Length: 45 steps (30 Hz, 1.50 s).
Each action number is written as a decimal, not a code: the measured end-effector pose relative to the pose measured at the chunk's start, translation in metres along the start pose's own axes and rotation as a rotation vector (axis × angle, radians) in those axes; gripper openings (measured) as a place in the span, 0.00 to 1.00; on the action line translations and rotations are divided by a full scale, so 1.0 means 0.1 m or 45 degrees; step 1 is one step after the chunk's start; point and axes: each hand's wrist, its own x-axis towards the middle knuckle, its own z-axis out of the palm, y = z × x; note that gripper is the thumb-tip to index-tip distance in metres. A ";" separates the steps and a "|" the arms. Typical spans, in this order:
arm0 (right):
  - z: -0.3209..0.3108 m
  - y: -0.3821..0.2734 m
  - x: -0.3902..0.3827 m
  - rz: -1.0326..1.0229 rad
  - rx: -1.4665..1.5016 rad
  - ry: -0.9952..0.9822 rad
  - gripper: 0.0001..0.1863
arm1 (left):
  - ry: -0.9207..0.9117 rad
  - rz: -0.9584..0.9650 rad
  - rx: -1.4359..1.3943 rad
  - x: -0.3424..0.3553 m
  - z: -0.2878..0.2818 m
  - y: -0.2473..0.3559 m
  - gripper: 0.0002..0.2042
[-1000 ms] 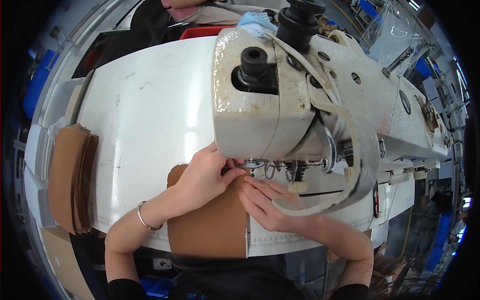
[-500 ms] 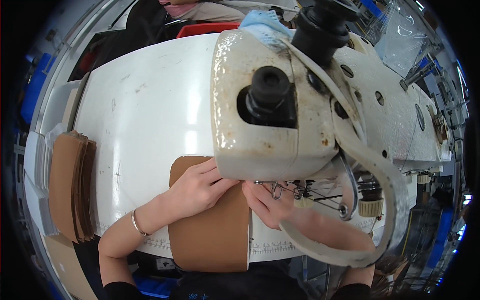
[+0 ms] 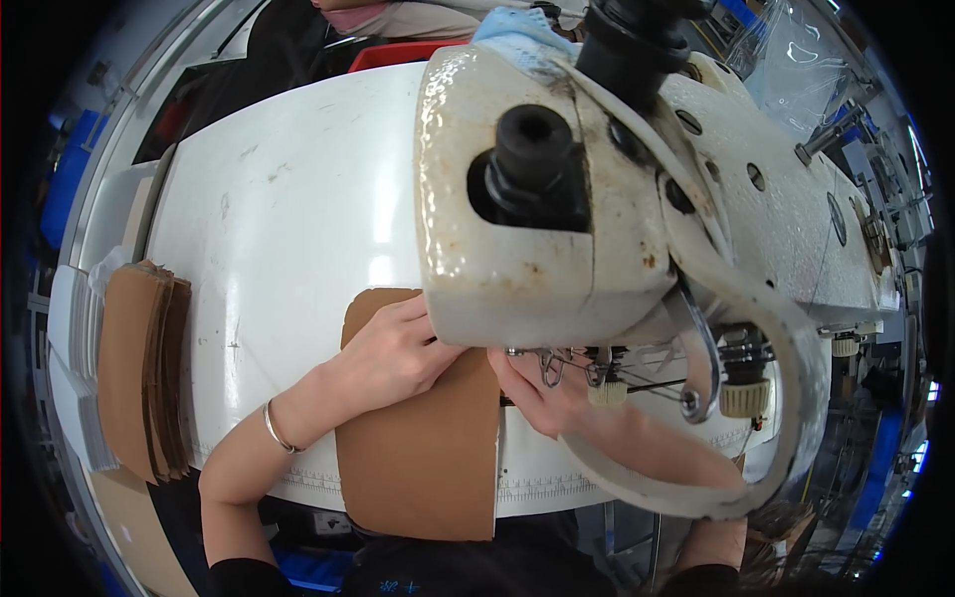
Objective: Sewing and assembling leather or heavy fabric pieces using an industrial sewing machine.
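In the head view, I am looking down on a brown panel (image 3: 418, 463) that is lying flat on the white table (image 3: 288, 199), its lower end reaching past the front edge and its upper right corner passing out of sight behind the sewing machine head (image 3: 517, 284). My left hand (image 3: 396, 356) is resting on the panel's upper part with its fingers bent; the machine is hiding the fingertips, so I am not able to tell whether they are pinching or only pressing. My right hand (image 3: 545, 393) is standing at the panel's right edge, partly behind the wire guides, fingers together; I cannot tell whether they are grasping it. A bracelet (image 3: 277, 428) is circling the left wrist. Well to the left, a stack of brown pieces (image 3: 134, 373) is leaning beside white sheets (image 3: 75, 388). A red bin (image 3: 403, 55) is showing beyond the table.
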 end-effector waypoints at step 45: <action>-0.69 -1.24 -0.34 0.822 1.804 0.146 0.12 | 0.291 0.162 0.244 -0.95 -0.07 1.67 0.12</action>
